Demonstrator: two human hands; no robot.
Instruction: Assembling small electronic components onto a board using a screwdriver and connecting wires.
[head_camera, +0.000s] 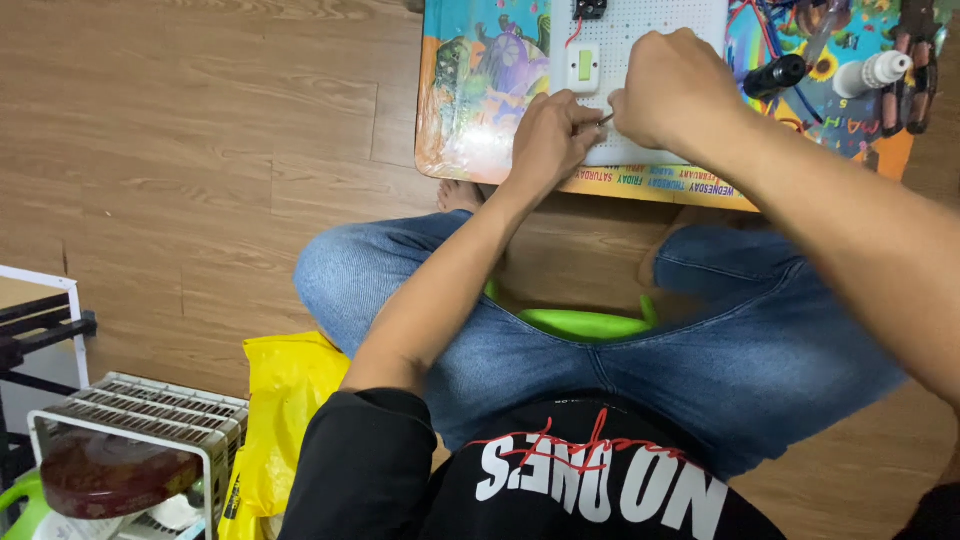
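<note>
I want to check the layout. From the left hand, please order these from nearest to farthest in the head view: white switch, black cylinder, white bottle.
From the left hand:
1. White switch, just above it on the board.
2. Black cylinder, to the right, past the right hand.
3. White bottle, farther right.

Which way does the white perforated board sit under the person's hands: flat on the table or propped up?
Flat. The white perforated board lies on the colourful table, and both hands, left hand and right hand, rest on it.
</note>
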